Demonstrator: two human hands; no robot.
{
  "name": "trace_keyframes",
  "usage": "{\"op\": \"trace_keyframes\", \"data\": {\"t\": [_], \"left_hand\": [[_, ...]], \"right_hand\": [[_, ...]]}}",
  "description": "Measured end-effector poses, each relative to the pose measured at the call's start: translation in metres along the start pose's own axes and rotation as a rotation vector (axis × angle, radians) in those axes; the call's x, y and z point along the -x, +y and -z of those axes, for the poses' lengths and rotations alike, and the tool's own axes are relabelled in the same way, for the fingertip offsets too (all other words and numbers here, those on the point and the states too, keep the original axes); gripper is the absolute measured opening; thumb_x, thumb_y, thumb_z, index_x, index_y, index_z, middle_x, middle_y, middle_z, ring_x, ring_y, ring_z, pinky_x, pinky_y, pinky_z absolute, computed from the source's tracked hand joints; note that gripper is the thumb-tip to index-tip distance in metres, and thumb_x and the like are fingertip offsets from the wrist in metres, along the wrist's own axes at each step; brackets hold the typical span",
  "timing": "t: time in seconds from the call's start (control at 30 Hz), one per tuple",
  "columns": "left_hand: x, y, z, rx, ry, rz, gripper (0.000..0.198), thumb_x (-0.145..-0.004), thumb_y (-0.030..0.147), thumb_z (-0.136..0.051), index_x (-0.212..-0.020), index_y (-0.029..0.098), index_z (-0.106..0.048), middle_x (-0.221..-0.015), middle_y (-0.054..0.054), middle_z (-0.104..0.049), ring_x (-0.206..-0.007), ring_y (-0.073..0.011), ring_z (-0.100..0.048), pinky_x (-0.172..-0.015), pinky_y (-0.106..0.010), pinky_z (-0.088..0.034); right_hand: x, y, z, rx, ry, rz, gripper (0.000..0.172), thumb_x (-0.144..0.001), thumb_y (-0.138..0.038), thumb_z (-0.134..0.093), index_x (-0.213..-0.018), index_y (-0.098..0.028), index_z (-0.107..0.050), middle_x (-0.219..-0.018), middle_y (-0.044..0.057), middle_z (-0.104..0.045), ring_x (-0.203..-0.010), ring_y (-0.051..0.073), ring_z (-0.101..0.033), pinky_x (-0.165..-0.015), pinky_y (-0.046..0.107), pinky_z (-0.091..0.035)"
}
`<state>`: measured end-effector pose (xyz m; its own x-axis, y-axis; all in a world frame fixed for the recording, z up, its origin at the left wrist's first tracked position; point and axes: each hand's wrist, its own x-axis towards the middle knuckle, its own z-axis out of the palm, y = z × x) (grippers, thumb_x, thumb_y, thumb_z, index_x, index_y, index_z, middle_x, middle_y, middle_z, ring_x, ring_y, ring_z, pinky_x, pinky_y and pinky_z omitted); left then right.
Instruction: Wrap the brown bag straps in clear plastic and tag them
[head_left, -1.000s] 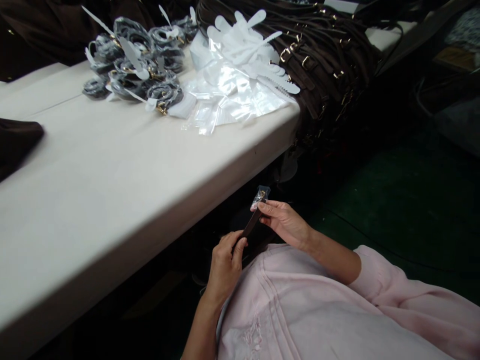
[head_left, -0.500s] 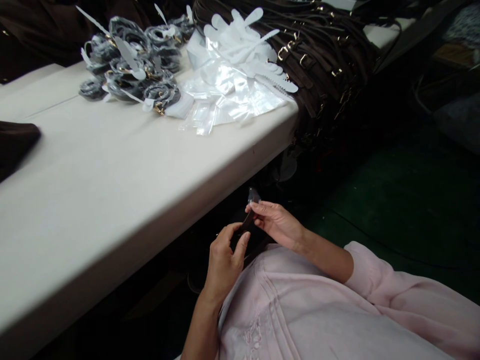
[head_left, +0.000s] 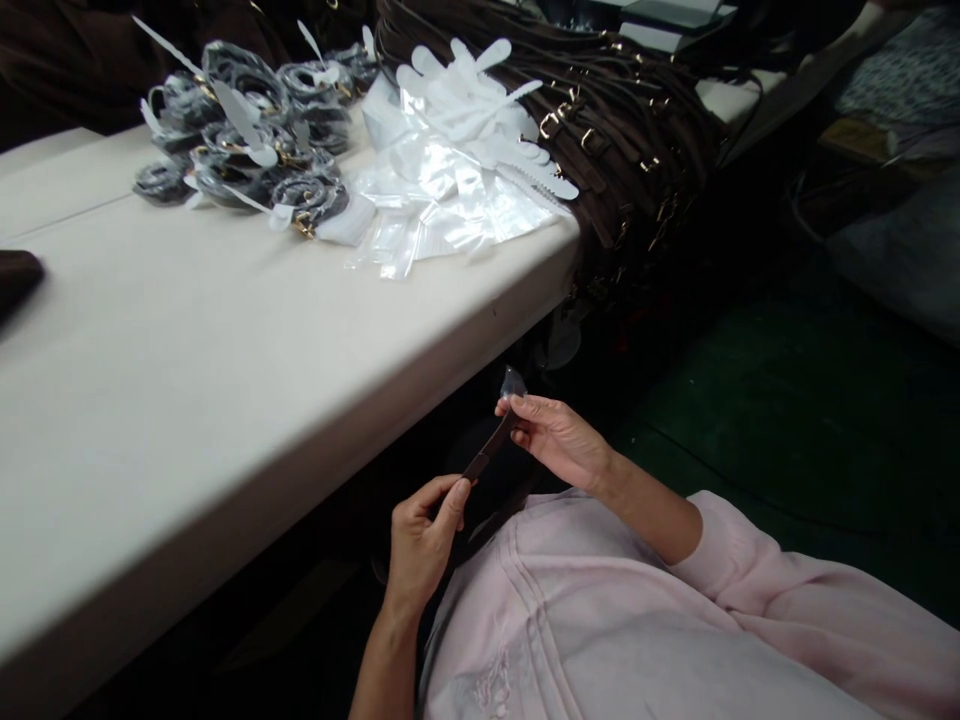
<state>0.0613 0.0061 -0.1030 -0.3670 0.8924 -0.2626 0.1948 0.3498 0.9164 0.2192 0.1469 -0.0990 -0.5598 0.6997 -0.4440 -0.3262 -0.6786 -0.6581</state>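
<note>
Between my two hands runs a dark brown strap, slanting up to the right below the table's edge. My left hand pinches its lower part between thumb and fingers. Higher up, my right hand is closed on the strap's other end, where a small clear plastic wrap sticks out above the fingertips. What the wrap covers is too small to make out. The rest of the strap is lost in the dark by my lap.
On the white table lie plastic-wrapped coiled straps, clear plastic bags and white paddle-shaped strips. Brown straps with gold buckles hang over the table's far right edge. A dark brown item sits at the left.
My left hand has moved down and left along the strap, so a longer stretch shows between the hands. My right hand keeps its grip near the wrapped end. The view has shifted slightly.
</note>
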Motion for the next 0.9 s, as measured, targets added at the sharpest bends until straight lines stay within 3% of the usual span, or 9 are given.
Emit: {"op": "trace_keyframes", "data": {"t": [0.27, 0.5, 0.73, 0.9], "left_hand": [[0.001, 0.024, -0.004, -0.126, 0.156, -0.142, 0.02, -0.085, 0.037, -0.064, -0.083, 0.02, -0.075, -0.057, 0.001, -0.06, -0.05, -0.0118, -0.052, -0.05, -0.022, -0.039], [0.004, 0.022, -0.006, -0.277, 0.29, -0.222, 0.021, -0.086, 0.035, -0.063, -0.078, 0.018, -0.073, -0.065, 0.001, -0.067, -0.056, -0.0118, -0.057, -0.057, -0.022, -0.041], [0.005, 0.021, -0.005, -0.428, 0.404, -0.318, 0.021, -0.088, 0.031, -0.062, -0.074, 0.017, -0.07, -0.061, 0.002, -0.065, -0.052, -0.0096, -0.057, -0.056, -0.022, -0.039], [0.003, 0.024, -0.007, -0.397, 0.339, -0.329, 0.019, -0.088, 0.03, -0.062, -0.077, 0.017, -0.07, -0.065, 0.002, -0.066, -0.054, -0.0095, -0.057, -0.058, -0.021, -0.04]], "right_hand": [[0.009, 0.025, -0.017, -0.011, -0.047, -0.114, 0.022, -0.073, -0.033, -0.082, -0.085, -0.016, -0.076, -0.088, 0.002, -0.066, -0.075, 0.007, -0.055, -0.062, 0.015, -0.043], [0.011, 0.032, -0.019, 0.007, -0.024, -0.157, 0.028, -0.072, -0.037, -0.082, -0.09, -0.015, -0.077, -0.084, 0.002, -0.062, -0.076, 0.007, -0.054, -0.063, 0.015, -0.044], [0.006, 0.033, -0.018, 0.149, 0.04, 0.019, 0.032, -0.077, -0.045, -0.076, -0.082, -0.014, -0.074, -0.08, 0.003, -0.063, -0.073, 0.01, -0.054, -0.064, 0.021, -0.041], [0.006, 0.039, -0.017, 0.361, 0.056, 0.108, 0.037, -0.081, -0.049, -0.07, -0.075, -0.013, -0.073, -0.07, 0.002, -0.062, -0.065, 0.01, -0.051, -0.063, 0.025, -0.038]]}}
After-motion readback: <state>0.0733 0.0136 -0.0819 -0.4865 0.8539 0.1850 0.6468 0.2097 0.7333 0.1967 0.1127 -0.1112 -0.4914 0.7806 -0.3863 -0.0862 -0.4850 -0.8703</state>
